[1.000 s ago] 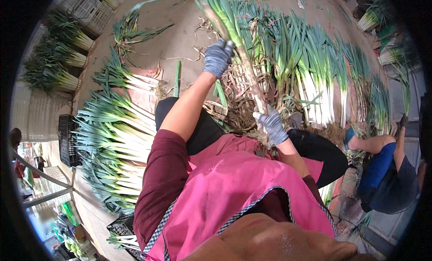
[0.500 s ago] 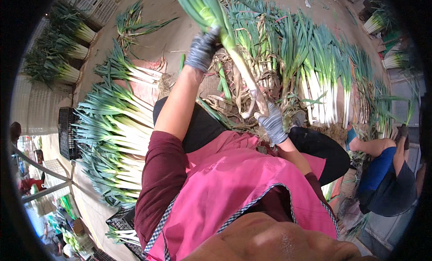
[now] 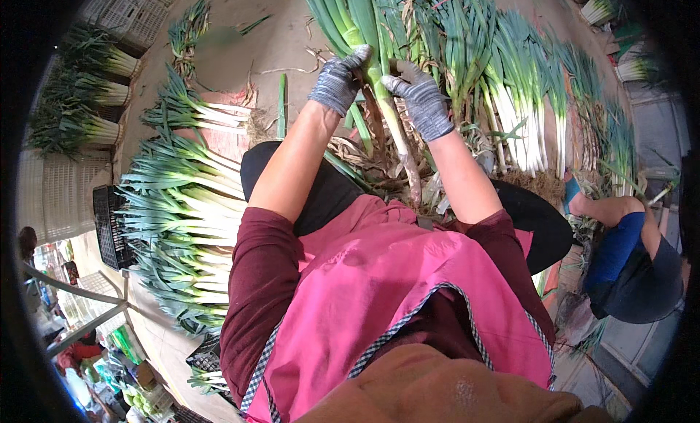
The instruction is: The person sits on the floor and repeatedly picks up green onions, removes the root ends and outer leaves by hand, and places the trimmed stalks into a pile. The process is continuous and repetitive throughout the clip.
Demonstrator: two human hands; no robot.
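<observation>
A long leek (image 3: 394,127) stands nearly upright in front of me, its green leaves fanning out at the top and its pale, soil-stained root end hanging toward my lap. My left hand (image 3: 338,82), in a grey striped glove, is closed round the leek just below where the leaves spread. From the other side my right hand (image 3: 421,103), gloved the same way, has its thumb and fingers closed against the upper shaft. Brown, dried outer leaves (image 3: 374,127) hang beside the shaft. Whether the right fingers grip the shaft or a loose leaf cannot be made out.
Cleaned leeks (image 3: 200,211) lie in a long row to my left, by a black crate (image 3: 111,226). Untrimmed leeks (image 3: 510,109) stand along the right and far side. White crates (image 3: 124,14) are far left. Another person (image 3: 627,262) crouches at right.
My right hand has risen from the root end to the upper shaft, beside my left hand. The leek has swung more upright and slightly right. The person at right has shifted their arm.
</observation>
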